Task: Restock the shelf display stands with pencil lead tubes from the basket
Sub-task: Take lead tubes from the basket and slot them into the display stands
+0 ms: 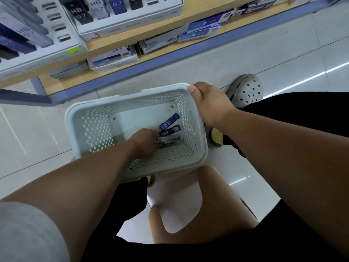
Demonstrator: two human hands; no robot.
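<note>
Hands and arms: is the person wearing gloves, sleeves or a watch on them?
No gloves, rings or watch show on the left hand or right hand. Both forearms are bare. A grey short sleeve covers the left upper arm; no sleeve shows on the right arm.

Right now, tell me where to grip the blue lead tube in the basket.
Best pinch the blue lead tube across its narrow width at the free far end, from above: it lies flat on the basket floor, with the black tube crowding its near end.
</note>
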